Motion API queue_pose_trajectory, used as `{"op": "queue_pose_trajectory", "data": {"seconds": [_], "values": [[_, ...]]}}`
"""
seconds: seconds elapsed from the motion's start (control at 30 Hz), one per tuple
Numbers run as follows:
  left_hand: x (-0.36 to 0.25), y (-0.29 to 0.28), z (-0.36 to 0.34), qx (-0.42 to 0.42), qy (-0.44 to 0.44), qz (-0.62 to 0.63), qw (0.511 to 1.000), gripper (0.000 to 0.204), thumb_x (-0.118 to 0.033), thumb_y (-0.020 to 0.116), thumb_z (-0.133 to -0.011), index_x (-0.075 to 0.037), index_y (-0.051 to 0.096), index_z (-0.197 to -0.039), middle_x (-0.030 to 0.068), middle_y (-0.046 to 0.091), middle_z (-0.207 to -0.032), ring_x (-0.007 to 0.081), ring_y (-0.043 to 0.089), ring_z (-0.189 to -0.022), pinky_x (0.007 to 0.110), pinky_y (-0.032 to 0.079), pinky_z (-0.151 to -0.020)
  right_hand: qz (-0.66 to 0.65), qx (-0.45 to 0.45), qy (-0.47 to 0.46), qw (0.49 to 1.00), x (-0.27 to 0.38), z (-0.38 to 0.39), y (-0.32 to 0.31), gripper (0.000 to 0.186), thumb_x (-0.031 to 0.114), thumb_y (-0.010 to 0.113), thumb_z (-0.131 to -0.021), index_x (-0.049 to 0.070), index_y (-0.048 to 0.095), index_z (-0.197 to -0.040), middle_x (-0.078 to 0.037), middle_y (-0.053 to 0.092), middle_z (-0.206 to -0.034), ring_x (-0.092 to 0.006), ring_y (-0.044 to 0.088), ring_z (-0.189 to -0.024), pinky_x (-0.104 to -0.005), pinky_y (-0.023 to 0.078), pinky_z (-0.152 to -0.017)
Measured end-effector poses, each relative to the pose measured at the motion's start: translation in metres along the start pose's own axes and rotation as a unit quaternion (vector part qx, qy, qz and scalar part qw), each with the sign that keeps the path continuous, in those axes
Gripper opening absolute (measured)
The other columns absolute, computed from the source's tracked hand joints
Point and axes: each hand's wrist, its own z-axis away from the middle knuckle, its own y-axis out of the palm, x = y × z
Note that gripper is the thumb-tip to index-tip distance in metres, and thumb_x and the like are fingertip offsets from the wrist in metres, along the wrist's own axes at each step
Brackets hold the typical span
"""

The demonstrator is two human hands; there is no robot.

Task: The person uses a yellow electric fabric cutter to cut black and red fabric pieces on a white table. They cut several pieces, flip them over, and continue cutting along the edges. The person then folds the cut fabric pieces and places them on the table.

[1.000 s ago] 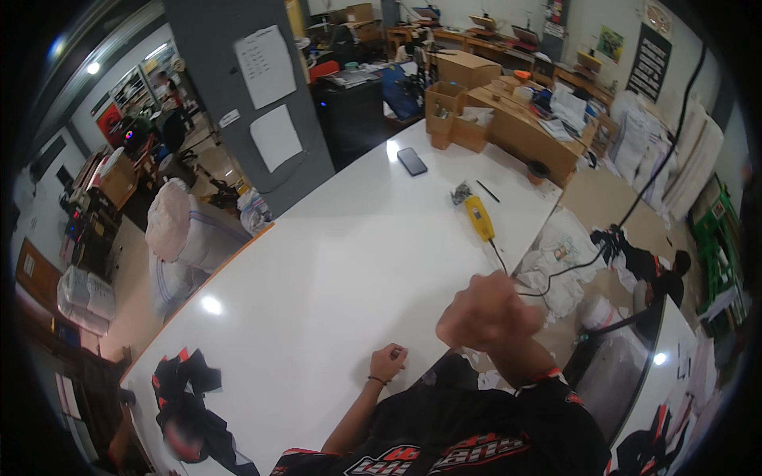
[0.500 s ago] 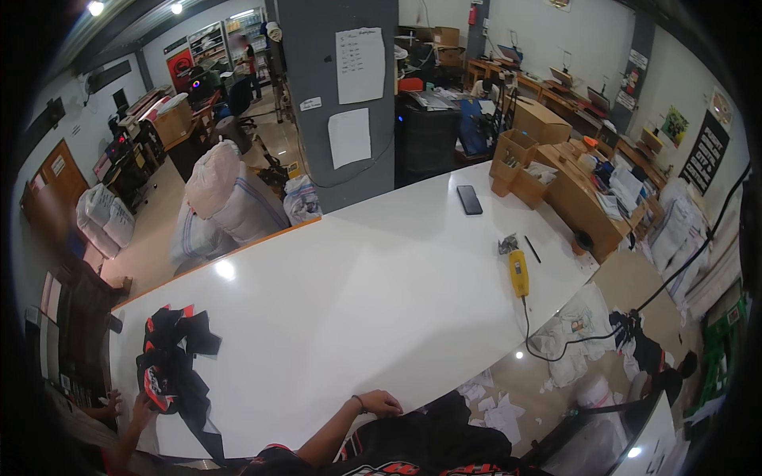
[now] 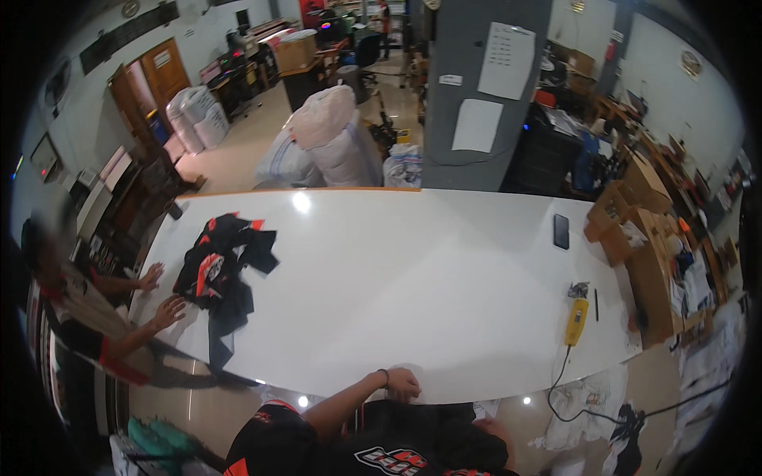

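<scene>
My left hand (image 3: 403, 384) rests at the near edge of the white table (image 3: 397, 278), fingers curled, contents hidden. My right arm (image 3: 494, 435) shows low at my side, its fingers unclear. A black-and-red pile of fabric (image 3: 218, 262) lies at the table's left. A co-worker (image 3: 95, 325) stands there, both hands spread beside the pile. On the right lie a yellow corded power tool (image 3: 577, 317), a dark thin stick (image 3: 596, 305) and a phone (image 3: 561, 232).
Cardboard boxes (image 3: 615, 238) crowd the table's right end. Stuffed sacks (image 3: 325, 143) stand behind it, beside a grey pillar (image 3: 468, 71). A cable (image 3: 686, 404) runs along the right, over scraps on the floor (image 3: 583, 397). Another person (image 3: 383, 32) stands far back.
My view has swung leftward, bringing the co-worker fully into sight. My right hand, raised a second ago, is now low. The co-worker's hand has drawn slightly back from the fabric.
</scene>
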Motion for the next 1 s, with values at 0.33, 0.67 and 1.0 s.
{"op": "queue_pose_trajectory", "data": {"seconds": [0.33, 0.67, 1.0], "values": [[-0.015, 0.002, -0.011, -0.134, -0.003, -0.053, 0.99, 0.048, -0.046, 0.061, -0.097, -0.002, 0.079, -0.092, 0.0114, 0.078, -0.088, 0.0235, 0.075, -0.082, 0.035, 0.059, -0.076, 0.038, 0.184, -0.554, 0.811, 0.36, 0.084, -0.007, 0.014, -0.006, 0.055, -0.097, -0.005, 0.07, -0.097, -0.01, 0.068, -0.073, -0.0148, 0.065, -0.067, -0.0274, 0.052, -0.062], [0.052, 0.092, -0.002, -0.405, 0.078, 0.199, 0.889, 0.047, -0.049, 0.06, -0.1, -0.006, 0.077, -0.106, 0.0118, 0.077, -0.099, 0.0183, 0.073, -0.086, 0.03, 0.059, -0.076, -0.227, 0.642, -0.627, 0.378, 0.466, 0.244, 0.04, 0.016, 0.004, 0.062, -0.094, -0.005, 0.064, -0.082, -0.014, 0.06, -0.066, -0.0237, 0.056, -0.053, -0.0354, 0.046, -0.051], [0.205, 0.334, -0.075, -0.473, -0.184, 0.13, 0.852, 0.05, -0.049, 0.061, -0.09, -0.004, 0.074, -0.108, 0.016, 0.076, -0.101, 0.0311, 0.075, -0.089, 0.042, 0.059, -0.075, -0.416, 0.674, -0.438, 0.426, 0.443, 0.278, -0.003, 0.029, 0.023, 0.07, -0.096, -0.001, 0.074, -0.08, -0.009, 0.057, -0.057, -0.0184, 0.052, -0.041, -0.0294, 0.033, -0.04]]}}
